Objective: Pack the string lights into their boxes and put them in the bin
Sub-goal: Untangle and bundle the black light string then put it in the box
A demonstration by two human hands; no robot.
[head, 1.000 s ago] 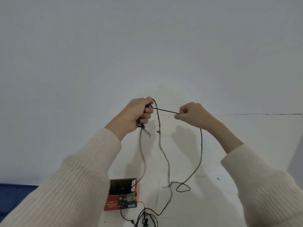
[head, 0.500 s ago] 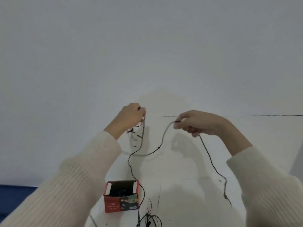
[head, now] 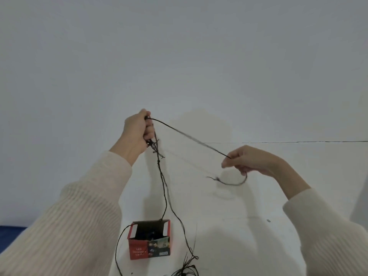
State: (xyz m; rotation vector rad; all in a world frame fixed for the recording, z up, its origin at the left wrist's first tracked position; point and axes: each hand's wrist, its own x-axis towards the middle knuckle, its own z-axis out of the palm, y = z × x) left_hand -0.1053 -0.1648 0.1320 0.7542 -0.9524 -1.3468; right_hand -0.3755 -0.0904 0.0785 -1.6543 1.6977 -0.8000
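A thin black string of lights [head: 164,188] hangs in front of me. My left hand [head: 137,130] is raised and shut on a small bundle of its loops. From there a taut strand runs down to the right into my right hand [head: 251,159], which pinches it; a short loose end curls below that hand. Two strands drop from my left hand. One enters the open top of a small red box [head: 149,249] standing on the white table [head: 258,206]. A tangle of the string lies at the bottom edge of the view.
A plain white wall fills the upper part of the view. The table's far edge shows as a thin dark line [head: 298,142] at the right. A strip of blue [head: 10,236] is at the lower left, beyond the table's left edge.
My left hand has risen with the bundle. My right hand has moved right and down, pulling the strand between the hands taut. The box looks nearer the middle of the view.
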